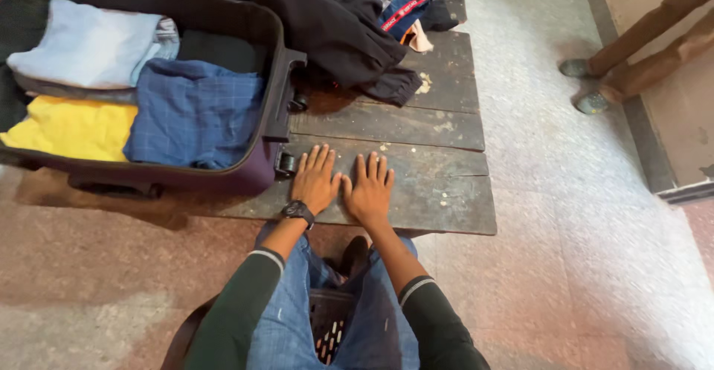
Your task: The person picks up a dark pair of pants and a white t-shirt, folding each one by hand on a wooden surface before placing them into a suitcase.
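My left hand (315, 180) and my right hand (369, 191) lie flat, palms down and side by side, on a dark wooden table (446, 191), near its front edge. Neither holds anything. A black watch (297, 211) is on my left wrist. Just left of my left hand stands an open dark suitcase (274, 95) holding folded clothes: a blue checked piece (195, 113), a yellow one (71, 126) and a pale blue one (85, 46). A black garment (327, 24) lies heaped on the table behind my hands.
More clothes (405, 2) are piled at the table's far end. Another person's legs and shoes (595, 80) stand on the tiled floor at the upper right, by a wall. My knees in blue jeans and a dark chair seat (331, 325) are below the table.
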